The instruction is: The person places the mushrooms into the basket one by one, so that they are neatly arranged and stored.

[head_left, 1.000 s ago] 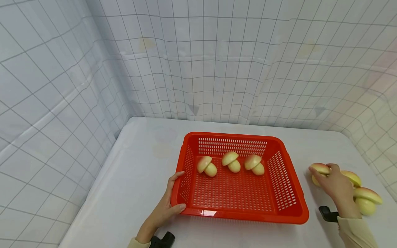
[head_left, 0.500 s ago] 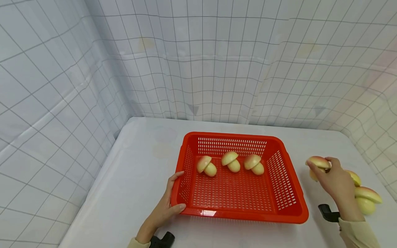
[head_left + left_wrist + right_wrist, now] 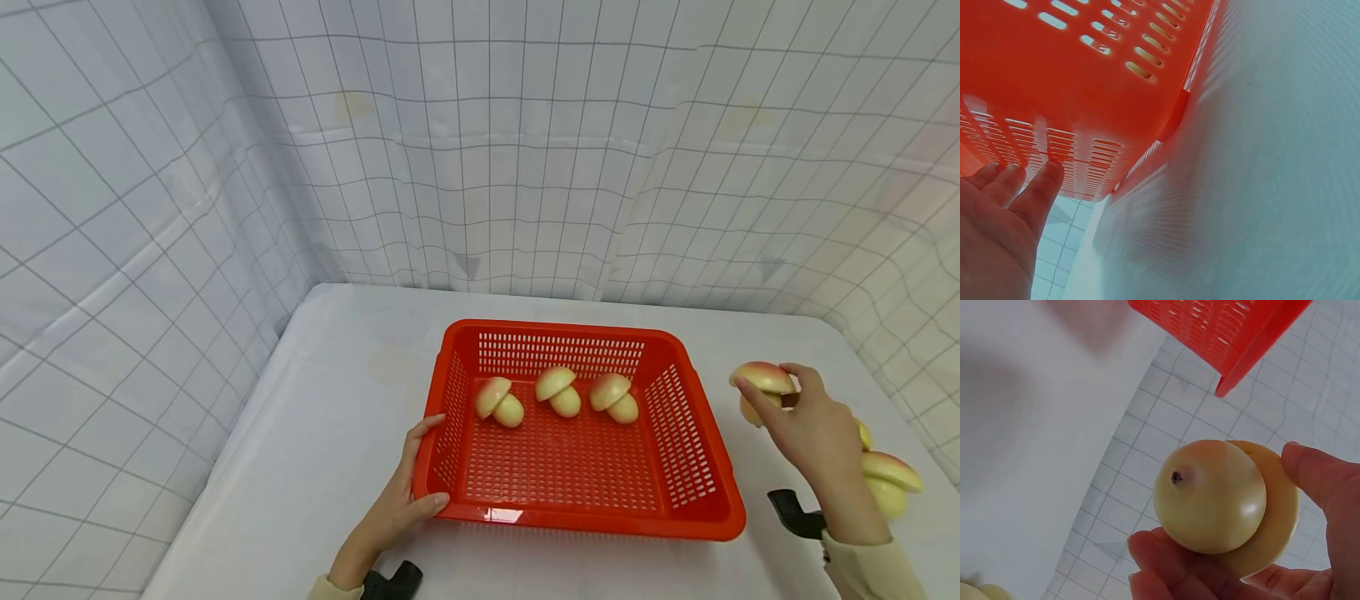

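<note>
A red perforated basket (image 3: 562, 525) stands on the white table with three mushroom-shaped pieces, the left one (image 3: 499, 402), the middle one (image 3: 558, 392) and the right one (image 3: 615, 398), lying inside. My left hand (image 3: 397, 500) grips its near left corner, thumb on the rim; in the left wrist view the fingers of that hand (image 3: 1007, 219) lie against the slotted wall. To the right of the basket, my right hand (image 3: 813, 433) pinches another mushroom piece (image 3: 761, 379) above the table. The right wrist view shows this piece (image 3: 1210, 497) between thumb and fingers, its round stem facing the camera.
More mushroom pieces (image 3: 888, 483) lie on the table at the far right, partly hidden behind the right hand and forearm. White grid-patterned curtains (image 3: 480, 167) hang behind the table (image 3: 300, 417) and at both sides.
My right hand has raised the mushroom piece off the table and moved it slightly left and away from the others. The left hand and basket have stayed in place.
</note>
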### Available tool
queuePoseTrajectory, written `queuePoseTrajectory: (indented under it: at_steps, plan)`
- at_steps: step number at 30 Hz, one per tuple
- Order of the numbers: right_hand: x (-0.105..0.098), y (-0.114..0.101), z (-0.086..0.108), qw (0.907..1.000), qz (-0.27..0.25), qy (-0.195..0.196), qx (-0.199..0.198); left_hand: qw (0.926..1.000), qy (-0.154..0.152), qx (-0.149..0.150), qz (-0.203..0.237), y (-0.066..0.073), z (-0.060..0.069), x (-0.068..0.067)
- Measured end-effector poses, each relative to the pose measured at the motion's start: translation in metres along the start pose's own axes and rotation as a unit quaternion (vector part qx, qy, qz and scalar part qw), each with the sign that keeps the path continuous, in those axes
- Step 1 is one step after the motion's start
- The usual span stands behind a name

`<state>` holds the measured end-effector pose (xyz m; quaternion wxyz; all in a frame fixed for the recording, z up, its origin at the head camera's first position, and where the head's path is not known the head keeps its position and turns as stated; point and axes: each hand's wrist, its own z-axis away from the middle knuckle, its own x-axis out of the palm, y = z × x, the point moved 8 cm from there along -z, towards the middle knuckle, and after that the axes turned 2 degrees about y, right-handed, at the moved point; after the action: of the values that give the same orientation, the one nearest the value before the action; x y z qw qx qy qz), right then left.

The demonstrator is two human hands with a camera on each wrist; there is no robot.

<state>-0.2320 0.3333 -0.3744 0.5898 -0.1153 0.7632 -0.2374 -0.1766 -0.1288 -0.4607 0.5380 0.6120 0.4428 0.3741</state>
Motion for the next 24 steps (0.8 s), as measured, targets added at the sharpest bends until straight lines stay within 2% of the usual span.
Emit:
queuePoseTrajectory:
  at_steps: [10, 18, 24]
  plan:
    - [-0.014, -0.026, 0.008, 0.9992, -0.022, 0.022, -0.025, 1.0000, -0.003, 0.004, 0.003, 0.001, -0.001, 0.000]
    - [-0.017, -0.049, 0.014, 0.9986, -0.034, 0.010, -0.040, 1.0000, -0.002, 0.004, 0.005, 0.001, -0.001, -0.001]
    - [-0.013, -0.063, 0.016, 0.9981, -0.034, -0.015, -0.050, 1.0000, -0.002, 0.004, 0.006, 0.001, -0.001, -0.001]
